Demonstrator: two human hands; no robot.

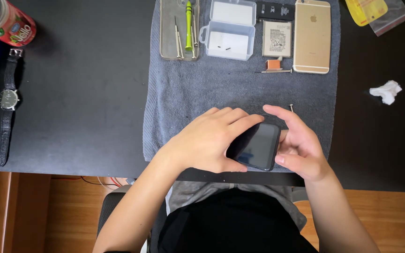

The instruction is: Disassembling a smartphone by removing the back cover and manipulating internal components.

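overhead view from a head cam, person seated at a black desk (85, 93) w/ a grey towel (202, 89) spread as a work mat. both hands hold a black smartphone (258, 146) at the near edge of the towel, screen up and dark, tilted a bit. left hand (207, 140) wraps over the phone's left side, fingers curled across its top edge, thumb under the near edge. right hand (301, 150) cradles the right side, thumb pressed on the lower right edge, index finger stretched out above the top corner. both hands are grasping the phone, neither one free.

step in hand looks like handling or checking the closed phone, not opening it: no tool is held. picking up a tool would call for freeing one hand while the other steadies the phone.

far side of towel: clear phone case (179, 30) holding small screwdrivers and a green pry tool (189, 26), open clear plastic box (228, 30), flat battery (276, 38), gold phone (312, 36) face down, small orange piece (273, 64). a tiny screw (291, 107) lies just beyond the right index fingertip. on the desk: wristwatch (8, 100) at left, drink can (5, 21) top left, crumpled white tissue (386, 91) at right.
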